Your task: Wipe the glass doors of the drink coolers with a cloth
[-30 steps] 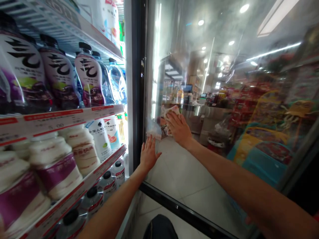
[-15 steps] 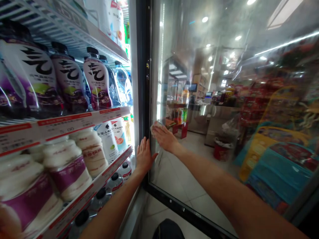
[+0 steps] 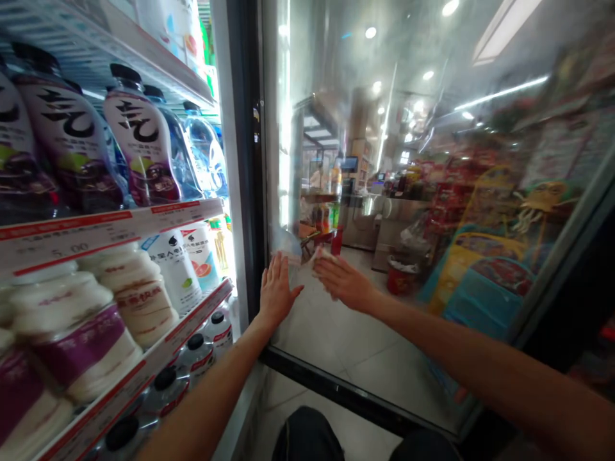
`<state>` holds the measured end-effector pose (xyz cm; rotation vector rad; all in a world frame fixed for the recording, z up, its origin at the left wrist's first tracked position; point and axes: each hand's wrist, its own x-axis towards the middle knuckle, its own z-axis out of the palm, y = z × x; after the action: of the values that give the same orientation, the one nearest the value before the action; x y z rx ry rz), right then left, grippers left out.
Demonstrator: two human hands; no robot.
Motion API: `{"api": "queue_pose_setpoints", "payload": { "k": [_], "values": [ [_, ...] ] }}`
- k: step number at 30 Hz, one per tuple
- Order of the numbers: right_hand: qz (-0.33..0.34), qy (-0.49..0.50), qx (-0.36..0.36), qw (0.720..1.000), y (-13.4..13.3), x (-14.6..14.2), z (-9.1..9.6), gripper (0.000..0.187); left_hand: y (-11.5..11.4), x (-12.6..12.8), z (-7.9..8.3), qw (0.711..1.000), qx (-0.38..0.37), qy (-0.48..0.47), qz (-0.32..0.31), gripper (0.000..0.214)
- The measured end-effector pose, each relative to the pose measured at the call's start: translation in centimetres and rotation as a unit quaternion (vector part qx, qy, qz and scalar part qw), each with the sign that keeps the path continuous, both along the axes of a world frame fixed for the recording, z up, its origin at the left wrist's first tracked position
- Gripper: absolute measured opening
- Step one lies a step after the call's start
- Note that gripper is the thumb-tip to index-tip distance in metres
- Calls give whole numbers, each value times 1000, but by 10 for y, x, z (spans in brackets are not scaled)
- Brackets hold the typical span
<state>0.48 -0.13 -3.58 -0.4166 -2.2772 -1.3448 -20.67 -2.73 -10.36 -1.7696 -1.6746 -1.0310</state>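
The glass door [image 3: 317, 333] of a drinks fridge stands open in front of me, its dark frame running down the left side. My left hand [image 3: 279, 288] lies with fingers stretched out against the glass, close to that frame, and holds nothing. To the right of it, my right hand [image 3: 346, 280] presses a pale, thin cloth [image 3: 319, 254] to the glass. Most of the cloth is hidden under the fingers, so I cannot tell whether it is fabric or paper. A hazy patch shows on the pane above my left hand.
Fridge shelves on the left hold purple-labelled bottles [image 3: 139, 141], white jars of drink [image 3: 77, 326] and black-capped bottles [image 3: 166, 390]. A price rail [image 3: 96, 237] edges the middle shelf. Through or in the glass appear a red bin [image 3: 402, 275] and colourful goods. My knees [image 3: 307, 435] are below.
My right hand with the cloth has moved right, away from the door's frame edge. My left hand has shifted from the frame onto the glass. The view has turned slightly right.
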Motion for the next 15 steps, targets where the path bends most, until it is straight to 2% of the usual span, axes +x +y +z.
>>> {"api": "queue_pose_setpoints", "payload": {
  "k": [2,7,8,12,13,15],
  "values": [
    [-5,-18,16,1000,-7,21,-3,32,0,12,5,1000,7,10,-15,73],
    [-93,169,80,978,-18,59,31,34,0,42,19,999,19,21,-46,74],
    [-92,163,80,979,-21,65,31,34,0,49,22,998,22,24,-53,75],
    [-58,24,47,997,-31,90,21,35,-1,77,32,993,48,49,-92,75],
    [-62,30,47,997,-32,97,23,36,-2,84,35,992,56,55,-101,75],
    [-88,111,67,988,-36,112,34,37,-3,98,40,989,68,64,-117,74]
  ]
}}
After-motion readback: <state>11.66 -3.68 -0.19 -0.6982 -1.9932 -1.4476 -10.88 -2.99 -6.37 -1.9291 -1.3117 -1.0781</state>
